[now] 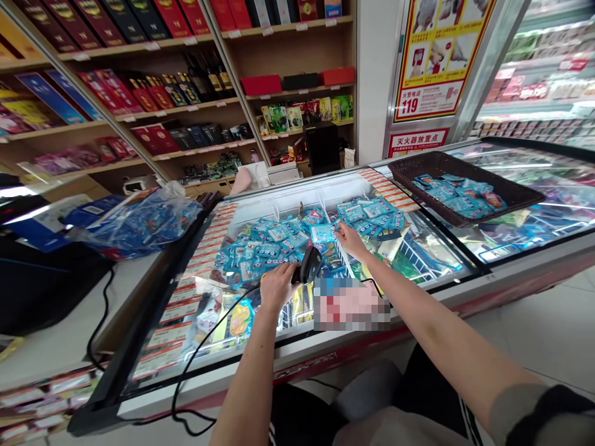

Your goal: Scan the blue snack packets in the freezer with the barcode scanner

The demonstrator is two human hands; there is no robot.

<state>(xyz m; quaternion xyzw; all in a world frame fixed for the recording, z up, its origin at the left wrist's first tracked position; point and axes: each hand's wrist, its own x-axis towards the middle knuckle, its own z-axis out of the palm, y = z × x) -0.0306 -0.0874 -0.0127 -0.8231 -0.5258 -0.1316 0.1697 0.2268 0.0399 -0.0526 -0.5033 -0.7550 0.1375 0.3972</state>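
Observation:
My left hand [277,286] is wrapped round the handle of a black barcode scanner [309,265], whose head points up and to the right. Between the fingers of my right hand [352,241] is a small blue packet [322,233], held by its right end just beyond the scanner head. Many similar blue packets lie on the freezer's glass top: a spread pile [260,251] to the left and a smaller pile [372,214] behind my right hand. The scanner's black cable [204,337] runs down to the left over the freezer's front edge.
On the right, a dark brown basket [506,198] holds more blue packets. A clear plastic bag of blue packets [153,217] sits on the left counter. A blurred pinkish object [352,305] lies at the freezer's front edge. Stocked shelves [297,93] stand behind.

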